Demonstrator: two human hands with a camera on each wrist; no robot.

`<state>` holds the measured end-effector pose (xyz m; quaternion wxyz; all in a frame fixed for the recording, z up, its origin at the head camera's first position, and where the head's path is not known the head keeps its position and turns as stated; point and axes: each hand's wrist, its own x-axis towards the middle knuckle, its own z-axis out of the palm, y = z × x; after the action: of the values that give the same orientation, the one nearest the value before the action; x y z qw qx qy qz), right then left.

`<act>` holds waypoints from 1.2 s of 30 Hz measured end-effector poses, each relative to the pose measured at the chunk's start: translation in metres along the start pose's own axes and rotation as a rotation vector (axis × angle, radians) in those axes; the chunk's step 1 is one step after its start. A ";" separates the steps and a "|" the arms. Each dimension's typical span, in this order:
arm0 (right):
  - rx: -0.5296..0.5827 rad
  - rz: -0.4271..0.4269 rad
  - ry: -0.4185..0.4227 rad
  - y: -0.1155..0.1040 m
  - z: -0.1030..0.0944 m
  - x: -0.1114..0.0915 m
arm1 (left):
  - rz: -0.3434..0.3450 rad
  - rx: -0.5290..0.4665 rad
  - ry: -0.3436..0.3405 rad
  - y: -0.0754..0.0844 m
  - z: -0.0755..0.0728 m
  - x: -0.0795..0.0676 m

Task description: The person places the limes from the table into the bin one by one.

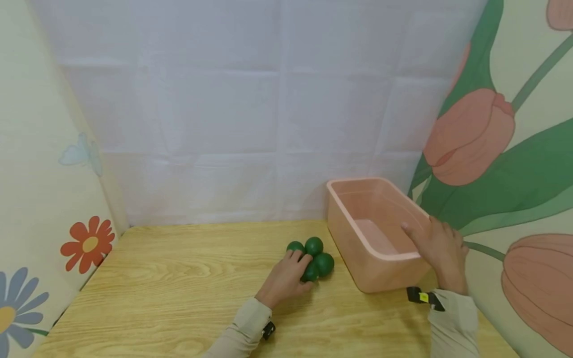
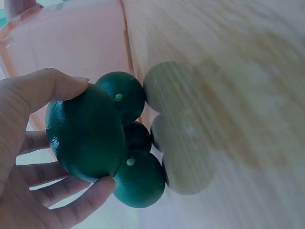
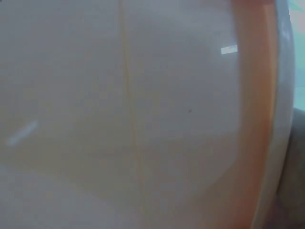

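In the head view, my left hand (image 1: 288, 276) reaches over a small cluster of dark green limes on the wooden table. The left wrist view shows its thumb and fingers gripping one lime (image 2: 86, 133). Three other limes lie close behind that one, among them an upper lime (image 2: 121, 95) and a lower lime (image 2: 140, 183). Whether the held lime is off the table, I cannot tell. My right hand (image 1: 443, 248) holds the near right rim of a pink plastic bin (image 1: 380, 273), thumb over the inner side. The bin's visible inside has nothing in it.
The wooden table (image 1: 179, 283) extends to the left of the limes. A white cloth backdrop (image 1: 215, 124) stands behind it. Flower-printed panels flank both sides, the right panel (image 1: 519, 199) close beside the bin and my right hand.
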<state>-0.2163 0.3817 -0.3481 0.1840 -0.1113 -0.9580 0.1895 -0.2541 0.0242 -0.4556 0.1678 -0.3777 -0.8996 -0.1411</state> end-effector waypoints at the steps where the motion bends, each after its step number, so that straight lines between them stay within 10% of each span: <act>1: -0.003 0.001 -0.002 0.000 0.000 0.000 | -0.001 -0.003 0.006 0.000 0.000 0.000; 36: -0.008 0.012 -0.037 0.000 -0.001 0.000 | 0.010 0.010 0.160 0.008 -0.015 0.003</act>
<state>-0.2156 0.3821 -0.3472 0.1648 -0.1141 -0.9614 0.1885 -0.2471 0.0260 -0.4397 0.2419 -0.3691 -0.8820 -0.1655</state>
